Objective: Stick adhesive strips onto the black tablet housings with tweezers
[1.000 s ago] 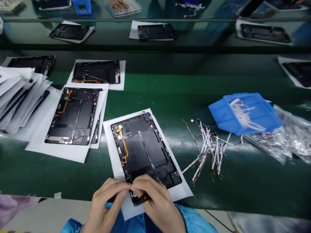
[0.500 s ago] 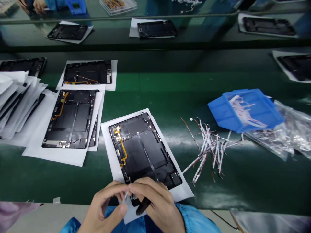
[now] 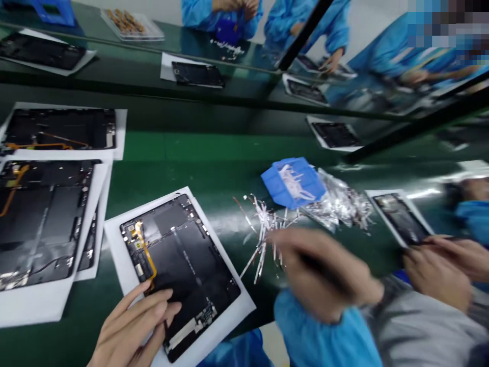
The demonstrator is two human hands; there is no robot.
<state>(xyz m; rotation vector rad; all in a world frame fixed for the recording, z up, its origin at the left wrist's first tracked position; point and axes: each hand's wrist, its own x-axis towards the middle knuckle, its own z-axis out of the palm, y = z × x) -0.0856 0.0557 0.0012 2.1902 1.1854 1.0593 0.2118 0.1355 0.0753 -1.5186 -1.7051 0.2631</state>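
Observation:
An opened tablet housing (image 3: 183,250) with a yellow flex cable (image 3: 146,252) along its left side lies tilted on a sheet of white paper (image 3: 233,321). My left hand (image 3: 139,321) rests on the housing's lower left edge, fingers stretched out and holding nothing. Smeared by motion, my right hand (image 3: 305,285) hovers right of the housing, just before a pile of thin silvery-white strips (image 3: 263,224). Its fingers are curled round a dark stick-like tool (image 3: 324,270), whose exact kind I cannot make out. Whether the fingertips touch a strip is unclear.
Beyond the strips stand a blue bin (image 3: 294,183) and clear plastic bags (image 3: 340,201). More housings on paper (image 3: 42,214) lie at left. A co-worker's hands (image 3: 439,265) work on another housing (image 3: 401,216) at right. A shelf bar (image 3: 420,127) crosses the right side.
My view has turned right. My hands, together over the housing's lower end before, have parted: the right has gone to the strips with the dark tool, the left has opened onto the housing.

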